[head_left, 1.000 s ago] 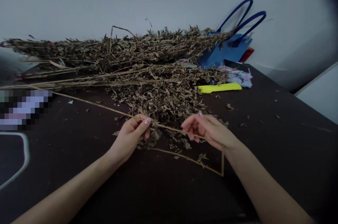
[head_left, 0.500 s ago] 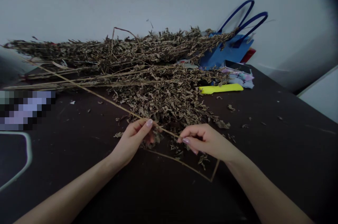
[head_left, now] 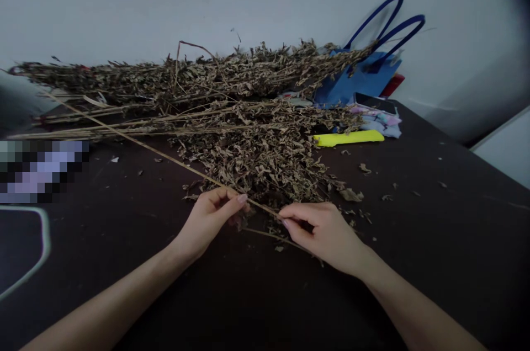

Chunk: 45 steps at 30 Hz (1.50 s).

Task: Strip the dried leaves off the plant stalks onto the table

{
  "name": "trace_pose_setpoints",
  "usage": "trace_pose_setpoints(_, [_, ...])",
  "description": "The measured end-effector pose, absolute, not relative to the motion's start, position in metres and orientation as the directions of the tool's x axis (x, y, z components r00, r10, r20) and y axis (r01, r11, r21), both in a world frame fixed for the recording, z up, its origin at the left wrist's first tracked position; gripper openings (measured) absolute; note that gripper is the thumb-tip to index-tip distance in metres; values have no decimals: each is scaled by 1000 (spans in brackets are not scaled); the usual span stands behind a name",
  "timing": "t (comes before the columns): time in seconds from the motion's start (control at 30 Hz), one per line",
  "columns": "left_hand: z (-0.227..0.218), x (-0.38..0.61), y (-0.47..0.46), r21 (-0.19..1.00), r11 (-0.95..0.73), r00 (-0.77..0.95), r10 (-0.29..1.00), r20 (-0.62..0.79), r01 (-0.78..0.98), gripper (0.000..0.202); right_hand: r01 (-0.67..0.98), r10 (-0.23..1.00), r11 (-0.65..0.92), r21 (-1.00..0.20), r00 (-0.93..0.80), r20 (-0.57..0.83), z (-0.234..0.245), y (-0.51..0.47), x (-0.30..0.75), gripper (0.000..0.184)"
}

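Note:
A long bare dry stalk (head_left: 149, 148) runs from the far left of the dark table (head_left: 434, 240) down to my hands. My left hand (head_left: 211, 217) pinches it near the middle of the view. My right hand (head_left: 321, 228) is closed on the same stalk a little to the right, where it bends back underneath. Just beyond both hands lies a heap of stripped dry leaves (head_left: 265, 160). Behind that is a bundle of leafy dried stalks (head_left: 178, 78) stretched along the wall.
A blue bag with dark handles (head_left: 362, 72) stands at the back right. A yellow marker-like object (head_left: 348, 137) and some pale cloth or paper (head_left: 379, 119) lie beside it. Leaf crumbs dot the table. A pixelated patch and a white-edged dark shape sit at the left.
My right hand has closed from loose fingers into a grip and slid left and down along the stalk. The stalk's far end has swung upward; the bent tail is now hidden under my right hand.

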State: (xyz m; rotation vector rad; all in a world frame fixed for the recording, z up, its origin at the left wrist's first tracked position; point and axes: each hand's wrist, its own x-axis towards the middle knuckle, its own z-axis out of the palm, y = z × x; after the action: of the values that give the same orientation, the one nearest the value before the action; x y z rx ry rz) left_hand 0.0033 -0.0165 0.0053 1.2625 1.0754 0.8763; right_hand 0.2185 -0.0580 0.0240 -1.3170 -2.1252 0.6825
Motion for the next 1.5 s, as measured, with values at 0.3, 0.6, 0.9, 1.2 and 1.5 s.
trace_pose_setpoints(0.3, [4,1,-14,999,-13,363,931,30,-50,12,556,917,256,-791,-399,16,31,-55,223,17])
trace_pose_setpoints(0.6, [15,-2,-10,994,-42,495,865,86,-99,19,437,891,119,-892,-444,-99,29,-49,231,21])
trace_pose_setpoints(0.9, [12,-8,-5,995,-10,497,866,60,-103,16,332,887,60,-941,-451,-103,27,-46,235,21])
trace_pose_setpoints(1.2, [17,-12,0,727,-433,289,901,325,533,24,249,890,-2,-968,-441,-116,26,-44,236,23])
trace_pose_setpoints(1.5, [22,-13,-5,707,-537,510,812,285,460,13,279,902,-3,-960,-414,-124,24,-38,242,23])
